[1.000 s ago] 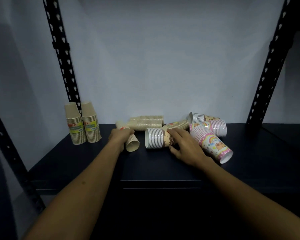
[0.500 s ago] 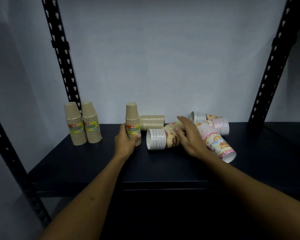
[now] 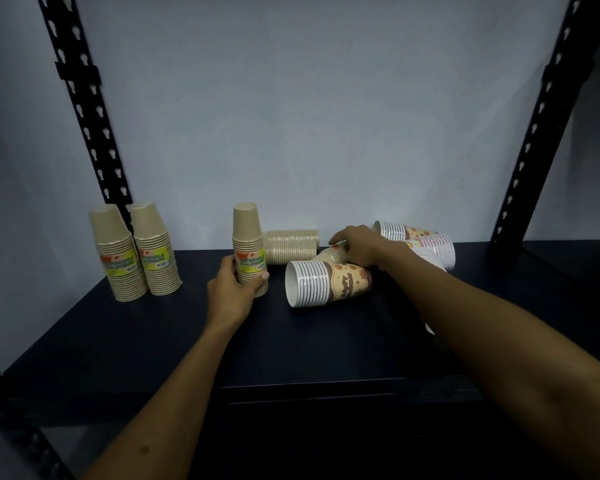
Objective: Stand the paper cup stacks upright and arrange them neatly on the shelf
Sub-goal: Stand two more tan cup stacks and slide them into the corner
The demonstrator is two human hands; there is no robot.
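My left hand [image 3: 234, 289] grips a tan cup stack [image 3: 247, 244] that stands upright on the dark shelf [image 3: 153, 341]. Two more tan stacks [image 3: 136, 254] stand upright at the back left. Behind the held stack a tan stack [image 3: 293, 245] lies on its side. My right hand [image 3: 361, 245] reaches over a fallen brown printed stack [image 3: 326, 282], its fingers curled on a small tan stack [image 3: 333, 254] lying behind it. Pink and white printed stacks [image 3: 426, 242] lie tumbled at the right, partly hidden by my right arm.
Black perforated uprights [image 3: 84, 109] [image 3: 541, 116] frame the shelf on both sides, with a pale wall close behind. The shelf's front edge [image 3: 309, 389] runs under my forearms.
My left hand tipped the tan stack from lying to upright and keeps hold of it. My right hand moved from the brown printed stack back to the small tan stack behind.
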